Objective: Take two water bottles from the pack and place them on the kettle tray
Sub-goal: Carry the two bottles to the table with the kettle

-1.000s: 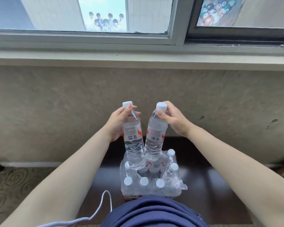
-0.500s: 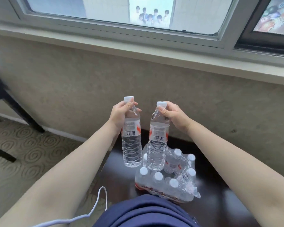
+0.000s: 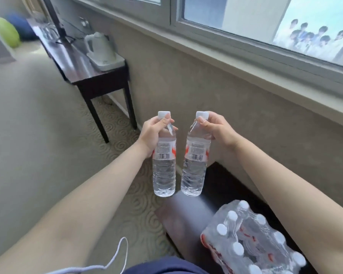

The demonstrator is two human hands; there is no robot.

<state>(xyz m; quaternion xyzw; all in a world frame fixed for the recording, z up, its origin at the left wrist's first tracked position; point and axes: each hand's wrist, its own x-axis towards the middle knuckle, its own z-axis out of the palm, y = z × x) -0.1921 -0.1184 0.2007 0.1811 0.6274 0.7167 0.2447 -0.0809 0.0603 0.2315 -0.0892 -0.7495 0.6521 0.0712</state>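
Carpet (image 3: 38,135) below; left hand (image 3: 150,133) grips left bottle (image 3: 164,155), right hand (image 3: 219,130) right bottle (image 3: 195,155).

The pack (image 3: 251,242) is cut off by the bottom edge, so its lower bottles can't be counted. The kettle (image 3: 100,45) and its tray (image 3: 109,63) are blurry (far off on the table (image 3: 81,76)). Fingers (image 3: 165,120) hide the left bottle's neck. The label print is too small to read. A green blob (image 3: 3,30) is too blurred to tell.
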